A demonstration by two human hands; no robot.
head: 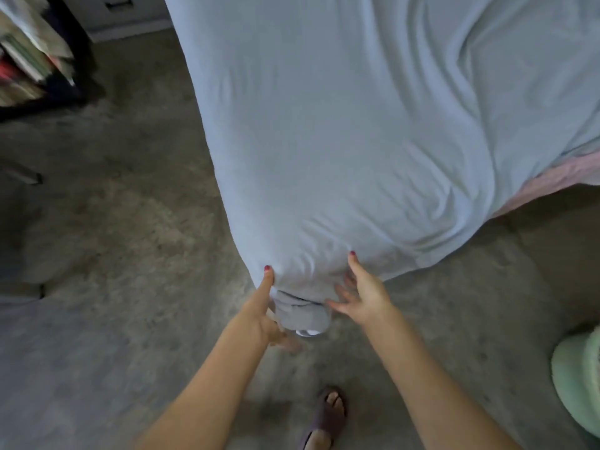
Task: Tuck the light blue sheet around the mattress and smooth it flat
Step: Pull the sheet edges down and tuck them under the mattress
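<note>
The light blue sheet (341, 131) covers the mattress, which fills the upper middle and right of the head view; long wrinkles run across its right half. The near corner points toward me, with a bunched fold of sheet hanging below it. My left hand (266, 316) grips that corner from the left, thumb up on the sheet's side, fingers curled under the bunched fold. My right hand (360, 293) is on the corner's right side, thumb raised against the sheet, fingers spread and reaching beneath the edge. A strip of pink mattress (552, 180) shows uncovered at the right edge.
Beige carpet (113, 222) surrounds the bed. A dark bookshelf (39, 60) with books stands at the upper left. A mint green fluffy item (581, 381) lies on the floor at the right. My sandalled foot (328, 417) is below the corner.
</note>
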